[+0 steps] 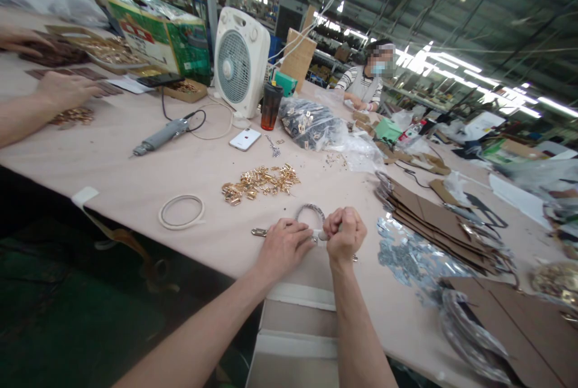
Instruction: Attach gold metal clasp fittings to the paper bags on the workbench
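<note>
My left hand (286, 247) rests low on the table, its fingertips and thumb closed around the near end of a grey braided or chain-like loop (310, 207). A small pale piece sits at that end, partly covered by the fingers. My right hand (345, 234) is a fist beside it, wrapped around a slim tool with a pale grey end (323, 235) pointing left; most of the tool is hidden. A metal clasp (259, 232) lies just left of my left hand. Beyond both hands is a pile of gold-coloured metal fittings (262, 182).
A tape roll (181, 211), grey electric screwdriver (162, 137), phone (244, 139), drink cup (271, 108) and fan (241, 59) stand or lie across the table. Brown panels (433, 219) and silvery pieces (406, 255) lie right. Another person's hands work at far left; a masked person sits opposite.
</note>
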`<control>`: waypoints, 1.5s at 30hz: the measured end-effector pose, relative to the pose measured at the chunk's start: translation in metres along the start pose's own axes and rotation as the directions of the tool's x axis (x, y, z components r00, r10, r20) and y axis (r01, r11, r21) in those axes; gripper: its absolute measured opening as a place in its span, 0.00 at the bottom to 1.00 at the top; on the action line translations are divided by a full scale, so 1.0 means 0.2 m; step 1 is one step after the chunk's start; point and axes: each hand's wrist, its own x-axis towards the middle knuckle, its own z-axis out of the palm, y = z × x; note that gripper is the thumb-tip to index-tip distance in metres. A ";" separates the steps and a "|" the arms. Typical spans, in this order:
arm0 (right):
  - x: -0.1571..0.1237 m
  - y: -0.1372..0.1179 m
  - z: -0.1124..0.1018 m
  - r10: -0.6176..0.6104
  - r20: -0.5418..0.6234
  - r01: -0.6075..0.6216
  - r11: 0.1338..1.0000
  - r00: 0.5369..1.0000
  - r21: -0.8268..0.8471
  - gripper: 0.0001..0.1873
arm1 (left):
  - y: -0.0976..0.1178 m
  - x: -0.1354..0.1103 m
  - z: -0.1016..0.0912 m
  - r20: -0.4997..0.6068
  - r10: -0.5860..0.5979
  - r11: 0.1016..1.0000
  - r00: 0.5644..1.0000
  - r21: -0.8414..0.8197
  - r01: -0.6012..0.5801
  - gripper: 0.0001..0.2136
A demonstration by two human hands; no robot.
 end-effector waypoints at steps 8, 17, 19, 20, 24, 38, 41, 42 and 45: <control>0.01 -0.06 0.01 -0.030 -0.006 0.030 1.000 1.000 0.008 0.22 | 0.01 0.00 -0.01 -0.001 -0.005 1.000 1.000 0.001 0.005 0.12; 0.00 -0.01 0.02 0.077 0.012 -0.076 0.992 0.997 -0.104 0.23 | 0.00 0.01 0.00 0.002 -0.011 1.000 1.000 -0.016 0.011 0.11; 0.03 -0.04 0.03 0.046 -0.008 -0.047 0.994 0.999 -0.095 0.23 | -0.01 0.01 0.00 0.007 -0.013 1.000 1.000 -0.013 0.013 0.12; 0.04 -0.05 0.03 0.031 -0.017 -0.032 0.995 0.999 -0.094 0.23 | -0.01 0.01 0.00 0.009 -0.015 1.000 1.000 -0.012 0.015 0.12; 0.04 -0.03 0.03 0.065 -0.018 -0.067 0.987 0.998 -0.148 0.24 | -0.01 0.00 0.01 0.022 -0.021 1.000 1.000 -0.011 0.021 0.12; -0.02 0.00 -0.02 0.071 -0.059 -0.075 0.995 0.996 -0.068 0.22 | 0.01 -0.01 0.02 0.010 0.009 1.000 1.000 0.004 -0.009 0.11; 0.01 -0.04 -0.04 0.052 -0.104 -0.048 0.998 0.993 0.048 0.21 | 0.02 -0.01 0.02 -0.006 0.003 1.000 1.000 0.020 -0.003 0.12; 0.03 -0.06 -0.04 0.051 -0.107 -0.043 0.996 0.993 0.080 0.20 | 0.02 -0.01 0.02 -0.009 0.005 1.000 1.000 0.021 -0.004 0.12; 0.07 -0.09 -0.03 0.087 -0.071 -0.078 0.989 0.994 0.127 0.20 | 0.01 -0.01 0.01 -0.005 -0.004 1.000 1.000 0.011 0.004 0.13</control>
